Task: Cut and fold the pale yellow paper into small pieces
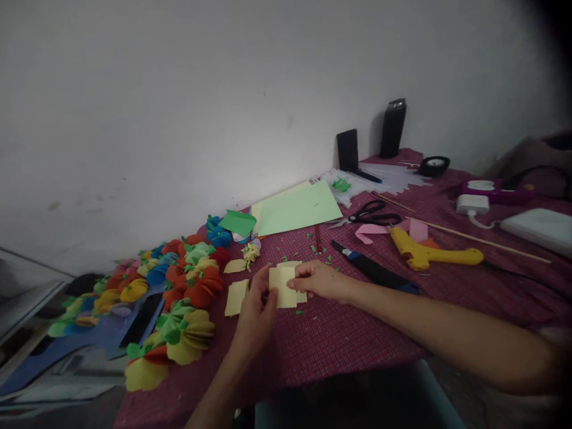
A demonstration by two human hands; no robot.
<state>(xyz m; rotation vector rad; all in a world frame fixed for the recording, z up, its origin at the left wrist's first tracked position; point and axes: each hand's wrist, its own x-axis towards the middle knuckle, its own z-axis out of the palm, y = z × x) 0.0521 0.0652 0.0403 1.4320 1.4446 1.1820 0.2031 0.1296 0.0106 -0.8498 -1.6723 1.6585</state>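
Note:
My left hand pinches the left edge of a pale yellow paper piece just over the table. On its right edge, the fingers of my right hand are closed. More pale yellow paper shows behind this piece; whether it is held too, I cannot tell. Left of my left hand lies a small stack of yellow paper pieces. Above that stack are a leaf-shaped yellow cutout and a small fringed yellow paper flower. Green paper scraps are scattered around my hands.
Colourful paper pumpkins crowd the left side. Pale green sheets lie at the back, beside black scissors. To the right are a utility knife, a yellow glue gun, a thin stick and a white adapter.

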